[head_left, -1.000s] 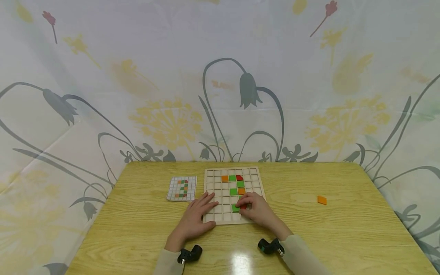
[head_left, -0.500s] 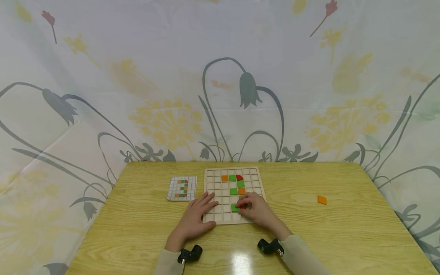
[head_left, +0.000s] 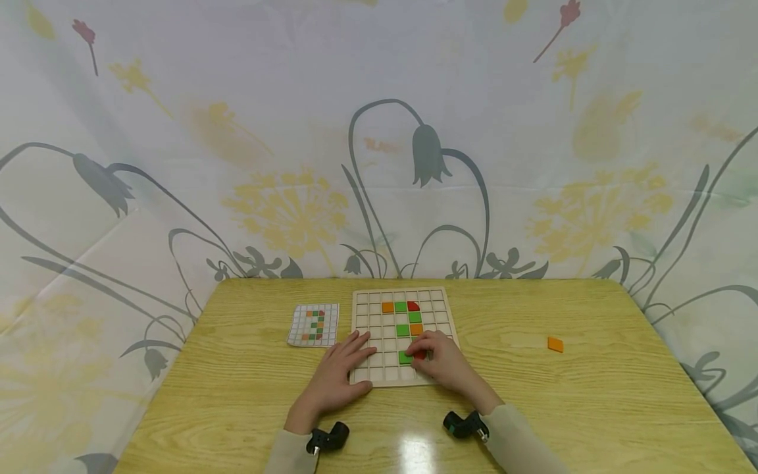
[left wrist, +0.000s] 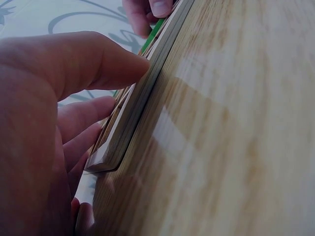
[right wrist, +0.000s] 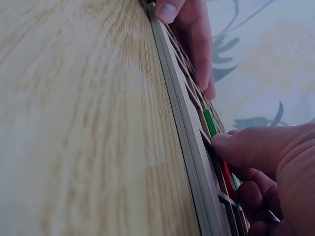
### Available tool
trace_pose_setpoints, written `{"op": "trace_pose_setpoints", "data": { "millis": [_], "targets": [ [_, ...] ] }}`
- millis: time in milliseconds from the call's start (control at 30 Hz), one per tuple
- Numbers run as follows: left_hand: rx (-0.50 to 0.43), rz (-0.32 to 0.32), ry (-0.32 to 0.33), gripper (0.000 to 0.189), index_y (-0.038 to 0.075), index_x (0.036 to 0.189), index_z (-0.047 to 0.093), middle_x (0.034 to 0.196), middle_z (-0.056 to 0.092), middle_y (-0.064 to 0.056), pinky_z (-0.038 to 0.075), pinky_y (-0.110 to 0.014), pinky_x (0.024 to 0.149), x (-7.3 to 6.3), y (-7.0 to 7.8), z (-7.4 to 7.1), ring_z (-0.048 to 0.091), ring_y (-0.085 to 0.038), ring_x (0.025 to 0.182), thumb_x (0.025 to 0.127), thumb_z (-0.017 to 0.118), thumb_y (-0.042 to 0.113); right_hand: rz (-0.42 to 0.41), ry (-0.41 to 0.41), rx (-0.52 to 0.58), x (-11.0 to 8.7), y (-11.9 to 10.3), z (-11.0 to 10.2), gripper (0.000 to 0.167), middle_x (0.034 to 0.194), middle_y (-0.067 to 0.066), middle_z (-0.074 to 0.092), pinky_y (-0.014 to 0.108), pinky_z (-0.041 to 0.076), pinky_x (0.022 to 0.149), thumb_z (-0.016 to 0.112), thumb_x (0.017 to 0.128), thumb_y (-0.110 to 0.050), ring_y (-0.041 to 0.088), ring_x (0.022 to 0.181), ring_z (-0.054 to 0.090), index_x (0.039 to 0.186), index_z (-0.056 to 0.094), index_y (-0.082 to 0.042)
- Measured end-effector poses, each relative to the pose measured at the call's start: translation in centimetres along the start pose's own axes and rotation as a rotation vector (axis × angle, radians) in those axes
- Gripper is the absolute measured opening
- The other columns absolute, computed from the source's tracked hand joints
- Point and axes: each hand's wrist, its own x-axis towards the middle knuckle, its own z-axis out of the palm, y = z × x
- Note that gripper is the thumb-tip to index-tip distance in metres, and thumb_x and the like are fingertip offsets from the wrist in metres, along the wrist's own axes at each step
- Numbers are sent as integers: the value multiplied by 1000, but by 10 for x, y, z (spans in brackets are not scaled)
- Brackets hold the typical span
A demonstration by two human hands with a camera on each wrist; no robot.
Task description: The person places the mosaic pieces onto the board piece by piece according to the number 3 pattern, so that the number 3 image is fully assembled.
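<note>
A wooden grid board (head_left: 391,373) lies on the table with flat coloured tiles in its cells. My left hand (head_left: 340,375) rests on its left side, fingers spread and straight, the thumb at the front edge. At the lower right of the grid, my right hand (head_left: 447,362) pinches a red tile (right wrist: 227,179), partly hidden under the fingers. A green tile (head_left: 405,357) lies just left of it, by the right thumb. Farther up stand an orange tile (head_left: 416,329), a red rounded tile (head_left: 412,307) and several other green and orange ones.
Left of the board lies a paper card (head_left: 299,321) printed with a grid of coloured squares. A loose orange tile (head_left: 555,344) lies on the wooden table (head_left: 592,395) to the right. A patterned cloth (head_left: 379,230) hangs behind the table.
Beside the right fingertips, the green tile has shifted very slightly back and to the left. Both hands stay in nearly the same place.
</note>
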Motion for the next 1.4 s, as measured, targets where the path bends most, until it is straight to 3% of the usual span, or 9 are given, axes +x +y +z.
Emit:
{"op": "trace_pose_setpoints", "data": {
  "millis": [367,667,967,1400],
  "targets": [
    [6,5,-1,61,17,144,55,160,34,-3,20,-60,114,0,1,-1,21,-26,150,86,63,34,-18,13,25,0,4,-1,17,102,-10,67,39,46,87,77,84,-10,17,98,56,99,76,-20],
    [-13,5,-5,61,16,144,56,160,34,-4,20,-61,114,1,0,-1,21,-27,149,86,64,33,-2,30,159,-2,7,-6,18,103,0,69,31,53,82,74,88,-6,17,93,65,106,75,-8],
    [-22,2,3,61,17,143,57,160,34,-2,20,-61,114,-1,-1,1,21,-26,149,85,64,35,8,54,199,-8,6,-24,15,100,12,68,27,50,70,68,92,-3,21,82,60,106,73,-2],
    [-11,9,1,62,16,144,55,161,33,-2,19,-61,114,0,-2,2,20,-25,150,85,64,35,121,137,173,-30,35,-59,16,104,8,69,26,51,70,70,91,-6,13,80,59,107,74,-5]
  ]
}}
